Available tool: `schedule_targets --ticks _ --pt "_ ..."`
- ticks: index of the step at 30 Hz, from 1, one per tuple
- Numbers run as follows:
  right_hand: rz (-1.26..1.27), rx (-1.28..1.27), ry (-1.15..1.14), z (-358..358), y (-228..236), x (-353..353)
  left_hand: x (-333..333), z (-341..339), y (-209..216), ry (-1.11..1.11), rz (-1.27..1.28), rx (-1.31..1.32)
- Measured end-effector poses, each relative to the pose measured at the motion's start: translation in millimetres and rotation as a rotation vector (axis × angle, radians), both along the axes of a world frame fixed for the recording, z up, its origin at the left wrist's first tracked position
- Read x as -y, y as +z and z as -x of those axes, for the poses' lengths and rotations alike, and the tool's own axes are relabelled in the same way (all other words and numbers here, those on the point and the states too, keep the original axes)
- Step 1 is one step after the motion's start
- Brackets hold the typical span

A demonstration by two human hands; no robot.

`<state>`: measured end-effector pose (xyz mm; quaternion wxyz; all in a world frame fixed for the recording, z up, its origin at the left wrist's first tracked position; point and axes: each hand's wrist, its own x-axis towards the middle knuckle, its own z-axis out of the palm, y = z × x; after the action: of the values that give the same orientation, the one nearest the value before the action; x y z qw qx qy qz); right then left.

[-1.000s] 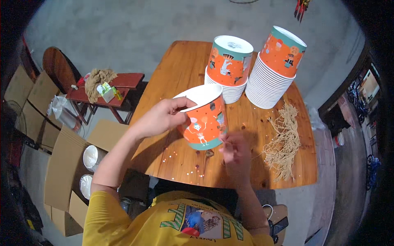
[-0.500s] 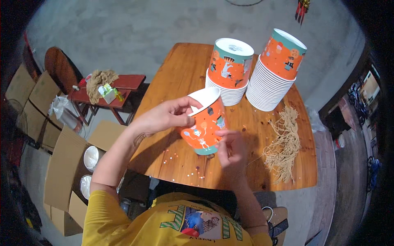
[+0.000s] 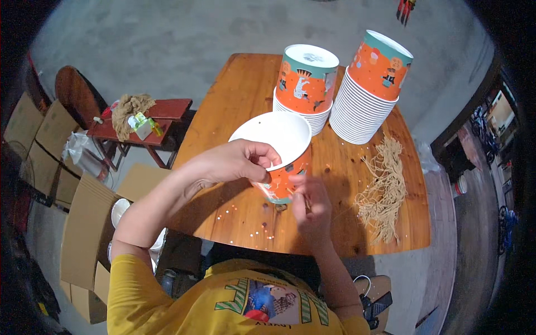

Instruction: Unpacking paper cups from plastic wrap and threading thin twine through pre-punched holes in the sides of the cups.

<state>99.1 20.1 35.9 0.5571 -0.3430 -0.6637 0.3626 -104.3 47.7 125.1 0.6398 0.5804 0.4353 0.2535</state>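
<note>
My left hand grips the near rim of an orange paper bucket, fingers inside and thumb on the printed outer wall. The bucket is tilted, so its white inside shows. Close against its lower right side is my right hand, slightly blurred, with curled fingers; whatever it may pinch is too small to make out. Beyond the bucket stand a shorter stack of upside-down paper buckets and a taller stack, each topped by an orange and green one. Right of my hands lies a bundle of tan strings.
Small pale dots are scattered over the wooden table. To the left, an open cardboard box holds white buckets. A red bench carries more tan string and a small tissue pack.
The bucket has tipped so its open mouth shows more and its printed side less. My right hand stays beside its lower wall. The whole view has shifted slightly.
</note>
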Motion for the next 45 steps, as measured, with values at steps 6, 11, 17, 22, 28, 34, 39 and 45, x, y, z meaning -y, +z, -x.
schedule_targets --ticks 6,11,17,22,28,34,39,45 --pt "-0.531 0.285 -0.09 -1 11 -8 1 -7 1 -0.016 -0.058 -0.078" --pt "-0.507 0.359 -0.078 -6 0 -9 1 -9 1 -0.028 -0.114 -0.123" --pt "-0.263 0.22 -0.128 -1 -5 -7 -2 -9 -3 -0.018 -0.103 -0.095" --pt "-0.26 0.167 -0.19 4 15 -7 0 -13 3 -0.013 -0.093 -0.069" --pt "-0.298 0.243 -0.253 5 19 -8 1 -16 6 -0.028 -0.096 -0.095" --pt "-0.338 0.277 -0.296 7 17 -10 3 -17 5 -0.046 -0.108 -0.122" --pt "-0.332 0.296 -0.3 6 19 -10 3 -20 3 -0.051 -0.151 -0.171" --pt "-0.341 0.306 -0.328 3 13 -13 2 -26 -1 -0.091 -0.124 -0.118"
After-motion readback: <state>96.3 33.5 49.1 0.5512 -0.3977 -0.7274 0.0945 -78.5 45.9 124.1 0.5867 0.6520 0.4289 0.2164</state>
